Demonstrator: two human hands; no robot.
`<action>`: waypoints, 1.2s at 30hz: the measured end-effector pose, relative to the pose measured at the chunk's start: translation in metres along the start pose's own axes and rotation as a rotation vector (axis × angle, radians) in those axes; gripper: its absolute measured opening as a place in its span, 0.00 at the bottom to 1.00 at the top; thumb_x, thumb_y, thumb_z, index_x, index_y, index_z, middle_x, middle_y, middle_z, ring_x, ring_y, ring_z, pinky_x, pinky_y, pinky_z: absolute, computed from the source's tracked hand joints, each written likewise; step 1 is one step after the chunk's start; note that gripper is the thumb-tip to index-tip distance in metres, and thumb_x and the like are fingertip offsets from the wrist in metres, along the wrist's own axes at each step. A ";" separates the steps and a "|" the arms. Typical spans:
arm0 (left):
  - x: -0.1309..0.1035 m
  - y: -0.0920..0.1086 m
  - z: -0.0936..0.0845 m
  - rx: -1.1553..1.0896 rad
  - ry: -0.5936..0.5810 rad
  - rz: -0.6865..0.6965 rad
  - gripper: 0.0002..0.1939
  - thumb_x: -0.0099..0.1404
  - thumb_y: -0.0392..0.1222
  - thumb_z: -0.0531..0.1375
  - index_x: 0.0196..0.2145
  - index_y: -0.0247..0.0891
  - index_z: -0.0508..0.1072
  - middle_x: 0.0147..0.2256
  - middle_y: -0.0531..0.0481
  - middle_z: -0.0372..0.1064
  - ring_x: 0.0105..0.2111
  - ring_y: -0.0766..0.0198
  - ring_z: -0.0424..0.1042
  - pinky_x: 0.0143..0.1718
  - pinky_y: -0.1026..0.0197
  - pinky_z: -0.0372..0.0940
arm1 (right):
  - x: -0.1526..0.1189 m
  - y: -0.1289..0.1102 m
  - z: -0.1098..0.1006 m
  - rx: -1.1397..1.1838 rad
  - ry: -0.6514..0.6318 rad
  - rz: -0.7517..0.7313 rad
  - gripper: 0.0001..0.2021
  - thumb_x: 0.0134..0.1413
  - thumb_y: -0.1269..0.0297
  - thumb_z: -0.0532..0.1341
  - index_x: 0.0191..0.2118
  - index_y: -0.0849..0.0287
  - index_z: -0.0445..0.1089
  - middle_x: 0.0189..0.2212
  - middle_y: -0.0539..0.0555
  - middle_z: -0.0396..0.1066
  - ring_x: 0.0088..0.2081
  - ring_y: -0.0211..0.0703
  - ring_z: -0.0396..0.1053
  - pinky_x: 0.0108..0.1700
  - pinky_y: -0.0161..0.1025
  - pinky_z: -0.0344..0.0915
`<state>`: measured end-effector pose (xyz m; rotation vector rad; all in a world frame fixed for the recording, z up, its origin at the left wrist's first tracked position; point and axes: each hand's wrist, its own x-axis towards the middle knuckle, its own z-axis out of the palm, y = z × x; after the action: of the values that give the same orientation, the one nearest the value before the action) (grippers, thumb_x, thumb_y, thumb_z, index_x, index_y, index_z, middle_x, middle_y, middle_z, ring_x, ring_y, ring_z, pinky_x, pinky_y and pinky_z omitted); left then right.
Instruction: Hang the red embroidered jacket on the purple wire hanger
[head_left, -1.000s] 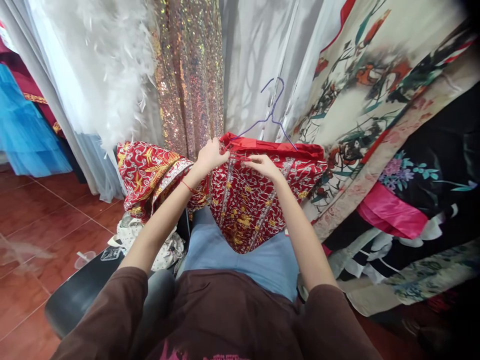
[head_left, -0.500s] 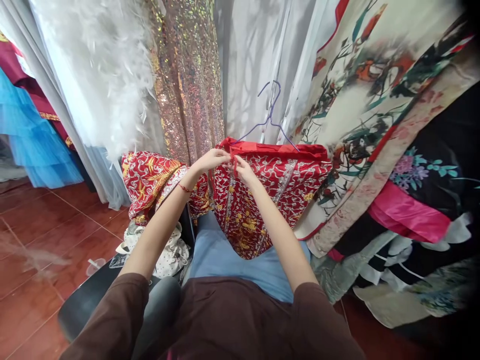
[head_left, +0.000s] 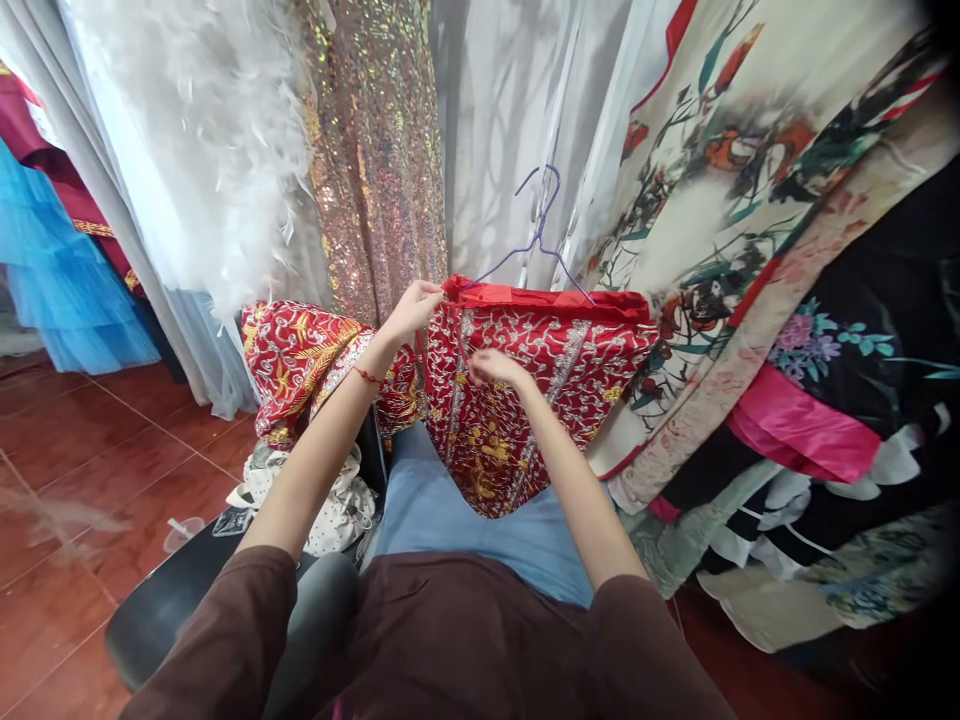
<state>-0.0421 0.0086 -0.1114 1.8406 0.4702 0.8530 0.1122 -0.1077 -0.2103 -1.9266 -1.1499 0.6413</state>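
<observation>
**A Pinch at the Top of the Red Cloth (head_left: pixel 555 360)**

The blue pants (head_left: pixel 420 515) were just below the red cloth, and its low tip hung over them, so the lap may have helped hold it up. A dark chair (head_left: pixel 154 620) was to the left of the red cloth, with a spotted white cloth (head_left: pixel 341 520) on or by it, maybe put aside there.

The left hand (head_left: pixel 417 308) was at the red cloth's top left corner. Its grip pinched the edge, likely so the cloth would not slip. The right hand (head_left: pixel 499 368) was in front of the red cloth, below the top band. Its fingers were curled but blurry, so I could not tell if its grip pinched anything.

The purple hanger (head_left: pixel 539 240) stuck up from the red cloth. Its arms reached the band, I think to hold the top wide.

Far behind the red cloth hung a sparkly cloth (head_left: pixel 375 150) and pale curtains (head_left: pixel 495 120). A flowery robe (head_left: pixel 757 145) hung to its right, probably so it would not crease.
</observation>
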 end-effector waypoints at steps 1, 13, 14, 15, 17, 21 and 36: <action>0.001 0.000 -0.001 -0.027 0.032 -0.016 0.03 0.70 0.31 0.56 0.37 0.37 0.65 0.22 0.61 0.55 0.19 0.75 0.53 0.23 0.68 0.46 | -0.004 0.007 -0.001 -0.095 -0.038 0.066 0.06 0.55 0.65 0.66 0.32 0.62 0.72 0.26 0.57 0.76 0.29 0.43 0.74 0.35 0.39 0.71; 0.001 -0.007 0.008 -0.138 0.005 0.001 0.04 0.68 0.30 0.57 0.37 0.36 0.66 0.25 0.58 0.63 0.20 0.75 0.58 0.26 0.69 0.54 | 0.035 -0.053 0.010 0.434 0.227 -0.319 0.14 0.53 0.64 0.68 0.43 0.62 0.69 0.43 0.56 0.74 0.44 0.40 0.72 0.53 0.38 0.67; 0.001 -0.011 0.008 -0.125 0.000 0.013 0.04 0.68 0.30 0.58 0.36 0.35 0.67 0.24 0.58 0.63 0.20 0.75 0.58 0.27 0.69 0.55 | 0.037 -0.057 0.013 0.510 0.220 -0.317 0.08 0.54 0.66 0.66 0.39 0.61 0.69 0.39 0.54 0.74 0.41 0.38 0.72 0.51 0.37 0.67; 0.002 -0.015 0.007 -0.095 -0.006 0.026 0.03 0.67 0.31 0.59 0.36 0.35 0.67 0.24 0.57 0.64 0.21 0.74 0.59 0.27 0.68 0.55 | 0.038 -0.060 0.014 0.556 0.223 -0.303 0.04 0.56 0.67 0.63 0.36 0.60 0.69 0.34 0.51 0.73 0.37 0.37 0.71 0.48 0.36 0.67; 0.003 -0.025 0.006 0.002 -0.033 0.080 0.03 0.66 0.36 0.62 0.35 0.34 0.70 0.25 0.55 0.67 0.23 0.72 0.62 0.30 0.67 0.57 | 0.035 -0.062 0.009 0.542 0.250 -0.254 0.03 0.56 0.68 0.62 0.31 0.60 0.68 0.25 0.47 0.68 0.29 0.34 0.65 0.40 0.34 0.66; 0.014 -0.039 0.004 0.225 -0.069 0.287 0.12 0.66 0.47 0.61 0.31 0.35 0.76 0.29 0.51 0.73 0.30 0.66 0.67 0.36 0.63 0.59 | 0.018 -0.059 -0.026 0.289 0.262 -0.292 0.09 0.59 0.62 0.61 0.30 0.61 0.71 0.21 0.45 0.63 0.24 0.33 0.56 0.30 0.32 0.59; 0.065 0.005 -0.002 0.097 -0.194 0.147 0.06 0.55 0.34 0.54 0.23 0.38 0.68 0.17 0.56 0.52 0.18 0.69 0.48 0.24 0.64 0.49 | -0.014 -0.031 -0.084 -0.277 0.403 -0.286 0.05 0.51 0.68 0.64 0.31 0.60 0.78 0.27 0.52 0.75 0.31 0.40 0.69 0.39 0.36 0.63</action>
<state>0.0005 0.0505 -0.0844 2.0441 0.2605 0.7502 0.1531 -0.1424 -0.1372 -1.9460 -1.2613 -0.0647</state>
